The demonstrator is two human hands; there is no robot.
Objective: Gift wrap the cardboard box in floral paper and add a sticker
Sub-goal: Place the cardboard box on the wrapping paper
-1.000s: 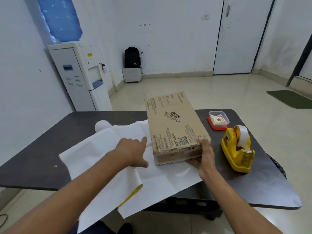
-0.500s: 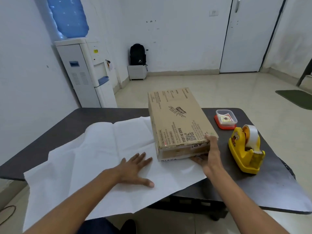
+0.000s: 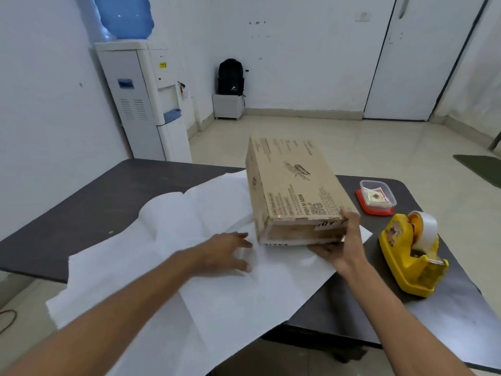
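Since half a second earlier, the near end of the cardboard box (image 3: pixel 295 191) has been raised off the floral paper (image 3: pixel 168 267), and the left hand (image 3: pixel 225 251) has been slid across the sheet toward the box. The box is held tilted over the right part of the sheet. Its near right corner is clamped by the right hand (image 3: pixel 341 248), with the thumb laid on the top edge and the fingers curled beneath the end face. The left hand is laid palm down on the paper just beside the box, fingers apart and fairly straight, though blurred. Only the white back of the paper is shown; it is spread over the table (image 3: pixel 81 213) and hangs past the near edge. The step in hand is judged to be the placing of the box on the sheet, so wrapping proper is not yet begun. Next, the box would need to be set down square to the sheet's edges, with enough paper left on each side to be folded over
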